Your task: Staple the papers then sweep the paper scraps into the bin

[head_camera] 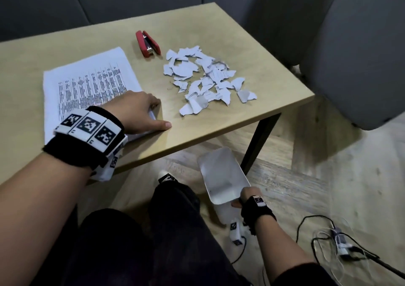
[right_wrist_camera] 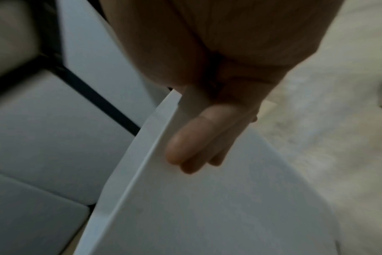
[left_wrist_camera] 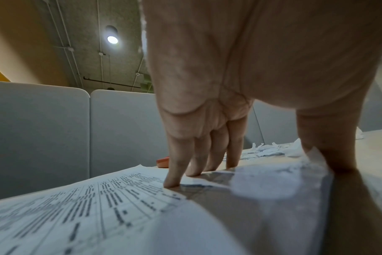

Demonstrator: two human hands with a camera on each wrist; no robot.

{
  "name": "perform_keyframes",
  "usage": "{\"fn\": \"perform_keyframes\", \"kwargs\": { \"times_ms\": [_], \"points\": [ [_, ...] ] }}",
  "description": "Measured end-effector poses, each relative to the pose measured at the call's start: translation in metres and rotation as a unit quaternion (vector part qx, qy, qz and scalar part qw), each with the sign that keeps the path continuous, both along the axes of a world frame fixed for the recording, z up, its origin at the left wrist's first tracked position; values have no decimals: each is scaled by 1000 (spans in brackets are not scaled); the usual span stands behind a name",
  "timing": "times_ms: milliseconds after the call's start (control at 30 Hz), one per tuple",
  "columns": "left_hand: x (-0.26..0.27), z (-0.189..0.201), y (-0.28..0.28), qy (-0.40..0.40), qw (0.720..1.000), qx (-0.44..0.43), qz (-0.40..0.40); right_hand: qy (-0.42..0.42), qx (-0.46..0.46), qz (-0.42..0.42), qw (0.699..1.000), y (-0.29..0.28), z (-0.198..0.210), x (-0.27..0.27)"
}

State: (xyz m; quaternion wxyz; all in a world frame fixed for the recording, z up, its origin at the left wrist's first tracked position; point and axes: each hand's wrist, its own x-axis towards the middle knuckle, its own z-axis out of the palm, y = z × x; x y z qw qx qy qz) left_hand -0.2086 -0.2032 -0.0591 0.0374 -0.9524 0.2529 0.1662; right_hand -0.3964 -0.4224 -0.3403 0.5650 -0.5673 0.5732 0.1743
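Observation:
A stack of printed papers [head_camera: 87, 84] [left_wrist_camera: 76, 215] lies on the left of the wooden table [head_camera: 274, 88]. My left hand [head_camera: 158, 115] [left_wrist_camera: 262, 165] presses its fingertips [left_wrist_camera: 172, 182] on the stack's near right corner, thumb beside the edge. A red stapler [head_camera: 148, 43] [left_wrist_camera: 162, 162] lies past the papers, untouched. Torn white paper scraps [head_camera: 206, 77] [left_wrist_camera: 268, 150] are heaped on the table's right half. Below the table's front edge, my right hand [head_camera: 242, 198] [right_wrist_camera: 192, 151] grips the rim of a white bin [head_camera: 221, 174] [right_wrist_camera: 207, 215], tilted with its mouth towards the table.
A black table leg [head_camera: 258, 141] stands just right of the bin. A grey chair [head_camera: 361, 55] is at the right, grey panels behind the table. Cables and an adapter [head_camera: 339, 242] lie on the wooden floor. My legs in dark trousers [head_camera: 153, 231] are under the table's edge.

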Motion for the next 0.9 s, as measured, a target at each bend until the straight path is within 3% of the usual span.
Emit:
{"fn": "perform_keyframes", "kwargs": {
  "times_ms": [33,100,167,300,400,533,666,900],
  "points": [
    [-2,0,0,2,1000,0,2,-22,-51,21,998,-4,8,0],
    [-6,3,-1,3,1000,-4,2,-53,-57,-12,997,-13,33,-6],
    [-9,6,-2,5,1000,-4,5,-62,-101,43,992,-21,52,-11],
    [-14,12,-5,4,1000,-4,16,-115,-47,-41,991,-31,97,-21],
    [-24,16,-19,5,998,-59,6,-155,-52,-85,983,-30,120,-27],
    [-45,17,-55,27,994,-90,-54,-171,-52,-102,979,-24,139,-35],
    [-59,0,-79,70,994,-52,-66,-172,-59,-99,978,-18,148,-37],
    [-80,-15,-93,79,992,-47,-88,-177,-61,-55,981,-5,172,-45]
  ]
}}
